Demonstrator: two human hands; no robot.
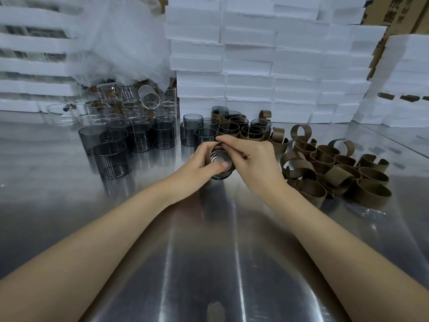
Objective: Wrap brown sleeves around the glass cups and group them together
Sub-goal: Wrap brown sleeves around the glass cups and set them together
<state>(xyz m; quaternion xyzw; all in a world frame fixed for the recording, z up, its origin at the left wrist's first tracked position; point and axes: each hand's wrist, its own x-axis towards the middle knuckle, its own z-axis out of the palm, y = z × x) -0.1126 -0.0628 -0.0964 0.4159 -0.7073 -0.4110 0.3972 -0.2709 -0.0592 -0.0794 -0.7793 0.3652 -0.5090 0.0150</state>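
Steel table (pixel 209 252) carries the sleeved group (pixel 241 130) just beyond your hands, slightly right, nearer your right hand (pixel 254 159), which pinches the brown sleeve (pixel 231 168) at the far rim while your left hand (pixel 200 165) grips the glass cup (pixel 219 156) — its axis tilted towards you.

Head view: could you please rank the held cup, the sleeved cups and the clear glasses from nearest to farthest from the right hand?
1. Held cup, centre, gripped by the right hand.
2. Sleeved cups, grouped just beyond it.
3. Clear glasses, far back on the left.
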